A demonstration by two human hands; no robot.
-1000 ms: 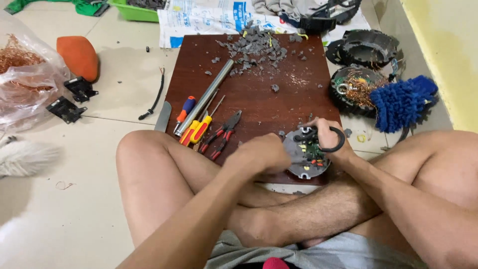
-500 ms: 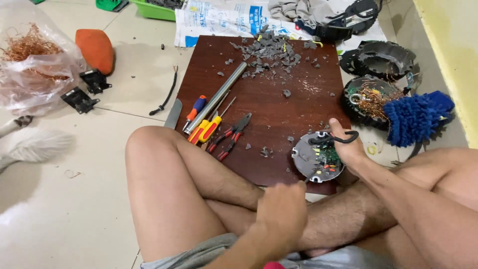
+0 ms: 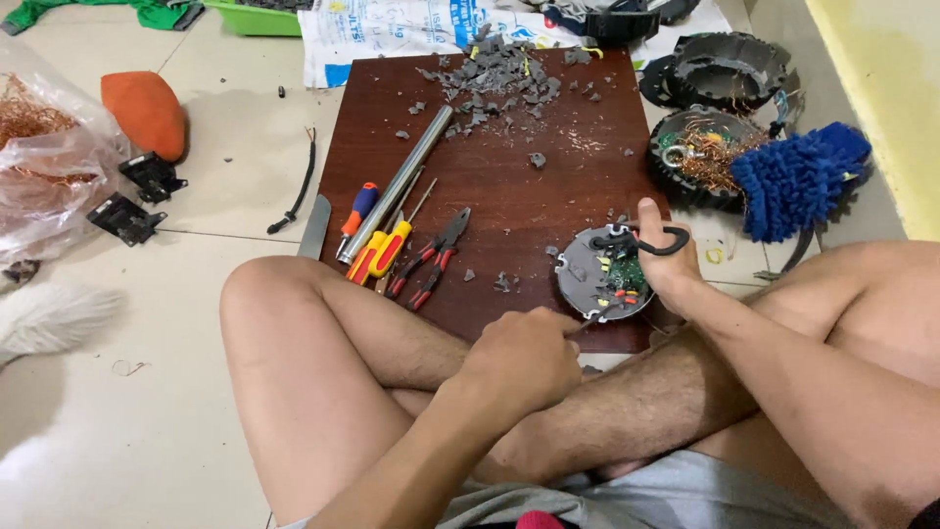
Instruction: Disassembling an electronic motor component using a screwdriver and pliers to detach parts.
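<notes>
A: What's in the hands?

B: The right hand (image 3: 671, 260) is clamped on the far rim of a round grey disc with a green circuit board and small coloured parts on it (image 3: 599, 274), thumb up, a black loop by the fingers. The disc sits on the near right corner of the dark brown wooden board (image 3: 509, 186). The left hand (image 3: 519, 362) is curled into a fist at the board's near edge, just beside the disc; I cannot tell what it grips.

A: Containers?

B: Right of the board, a round black housing filled with copper wire (image 3: 695, 157), a blue shaggy mitt (image 3: 798, 176) leaning on it. Well to the left of the board, a clear plastic bag of copper wire (image 3: 44, 147). Beyond the far left corner, a green plastic tray (image 3: 259, 18), its contents hidden.

A: And on the board?

B: A pile of grey broken fragments (image 3: 494, 73) at the far edge. On the left side, a long steel rod (image 3: 397, 181), a red and blue screwdriver (image 3: 357, 208), a yellow and orange screwdriver (image 3: 384, 250), and red-handled pliers (image 3: 431, 260). The bent left knee (image 3: 269, 304) covers the near left corner.
</notes>
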